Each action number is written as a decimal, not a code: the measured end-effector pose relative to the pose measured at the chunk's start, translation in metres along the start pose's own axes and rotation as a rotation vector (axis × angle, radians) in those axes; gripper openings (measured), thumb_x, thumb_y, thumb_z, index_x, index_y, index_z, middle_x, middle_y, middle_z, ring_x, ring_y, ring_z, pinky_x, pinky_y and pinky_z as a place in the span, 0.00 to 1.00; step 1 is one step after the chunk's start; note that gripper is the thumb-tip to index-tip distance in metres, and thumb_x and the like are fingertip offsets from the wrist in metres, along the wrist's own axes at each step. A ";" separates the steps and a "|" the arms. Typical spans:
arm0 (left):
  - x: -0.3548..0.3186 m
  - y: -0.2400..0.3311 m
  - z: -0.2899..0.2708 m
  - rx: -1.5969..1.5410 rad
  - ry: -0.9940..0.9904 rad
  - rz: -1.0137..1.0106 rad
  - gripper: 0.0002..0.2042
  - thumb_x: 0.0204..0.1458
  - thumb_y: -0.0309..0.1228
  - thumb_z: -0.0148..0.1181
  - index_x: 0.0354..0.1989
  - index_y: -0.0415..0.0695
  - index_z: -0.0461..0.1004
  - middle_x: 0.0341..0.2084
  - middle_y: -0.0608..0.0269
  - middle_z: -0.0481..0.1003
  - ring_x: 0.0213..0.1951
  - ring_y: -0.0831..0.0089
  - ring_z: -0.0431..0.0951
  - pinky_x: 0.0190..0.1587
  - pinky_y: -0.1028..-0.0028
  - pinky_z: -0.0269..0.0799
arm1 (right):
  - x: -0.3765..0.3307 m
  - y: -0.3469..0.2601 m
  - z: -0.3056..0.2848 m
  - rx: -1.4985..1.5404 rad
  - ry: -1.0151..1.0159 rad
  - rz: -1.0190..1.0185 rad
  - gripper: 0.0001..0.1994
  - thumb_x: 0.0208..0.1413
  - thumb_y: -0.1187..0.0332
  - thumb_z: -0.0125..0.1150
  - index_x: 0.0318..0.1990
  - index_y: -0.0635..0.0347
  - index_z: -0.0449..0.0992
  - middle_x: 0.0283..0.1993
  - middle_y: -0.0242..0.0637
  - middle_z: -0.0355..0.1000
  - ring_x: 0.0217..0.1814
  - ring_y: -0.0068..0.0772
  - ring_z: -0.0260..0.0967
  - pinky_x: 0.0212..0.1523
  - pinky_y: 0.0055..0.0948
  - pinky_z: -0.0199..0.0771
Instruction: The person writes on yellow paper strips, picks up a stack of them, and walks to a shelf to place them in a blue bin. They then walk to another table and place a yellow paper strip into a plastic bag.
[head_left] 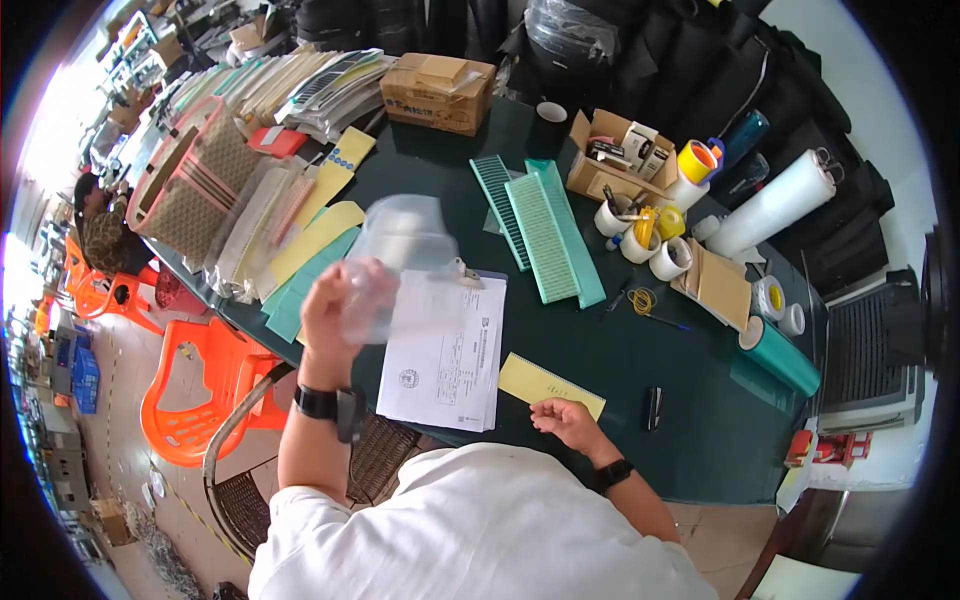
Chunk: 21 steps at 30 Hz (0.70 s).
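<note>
My left hand [335, 310] is raised over the left side of the table, closed on a translucent plastic sheet [405, 235] that bends upward. Below the sheet lies a stack of printed white papers [440, 385], held by a clip at its top edge. My right hand [572, 422] rests at the lower edge of a yellow card strip [525, 378], fingers loosely bent and apart from the thumb, gripping nothing that I can see. A small black object [653, 408], perhaps a stapler, lies to the right of that hand.
Green slotted strips [545, 240] lie mid-table. Behind them stand an open carton [610, 180] and white cups [670, 260] with tools. A green roll [785, 355] lies right. Plastic-wrapped sheets [260, 240] and a bag [195, 175] fill the left. An orange chair [190, 390] stands beside the table.
</note>
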<state>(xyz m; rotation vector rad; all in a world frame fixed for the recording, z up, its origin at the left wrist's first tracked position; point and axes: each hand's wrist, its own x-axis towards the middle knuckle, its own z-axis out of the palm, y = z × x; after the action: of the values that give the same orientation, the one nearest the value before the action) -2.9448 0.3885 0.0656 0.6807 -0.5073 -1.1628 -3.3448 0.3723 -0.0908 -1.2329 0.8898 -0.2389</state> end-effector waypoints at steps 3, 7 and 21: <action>-0.018 -0.029 0.018 0.061 -0.046 -0.083 0.04 0.52 0.25 0.48 0.30 0.39 0.69 0.43 0.48 0.77 0.43 0.58 0.80 0.45 0.64 0.77 | 0.014 -0.024 0.005 0.112 -0.114 -0.038 0.18 0.63 0.65 0.58 0.57 0.66 0.73 0.49 0.36 0.76 0.48 0.24 0.74 0.50 0.25 0.75; -0.028 -0.087 -0.017 0.304 -0.165 -0.112 0.04 0.54 0.24 0.49 0.32 0.40 0.71 0.47 0.45 0.77 0.46 0.57 0.81 0.48 0.61 0.78 | 0.038 -0.070 0.023 0.395 -0.329 -0.273 0.24 0.67 0.59 0.52 0.63 0.68 0.67 0.55 0.45 0.74 0.52 0.32 0.74 0.53 0.30 0.74; -0.098 -0.175 -0.028 -0.042 0.225 -0.510 0.04 0.63 0.27 0.52 0.37 0.41 0.71 0.40 0.53 0.79 0.41 0.60 0.83 0.47 0.64 0.80 | 0.060 -0.052 0.035 0.425 0.184 0.029 0.18 0.65 0.56 0.57 0.43 0.66 0.78 0.34 0.35 0.77 0.33 0.27 0.77 0.36 0.27 0.80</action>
<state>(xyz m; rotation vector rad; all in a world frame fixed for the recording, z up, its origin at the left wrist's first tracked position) -3.0724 0.4451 -0.0808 0.9233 -0.1161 -1.5428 -3.2658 0.3431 -0.0700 -0.8109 0.9550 -0.4969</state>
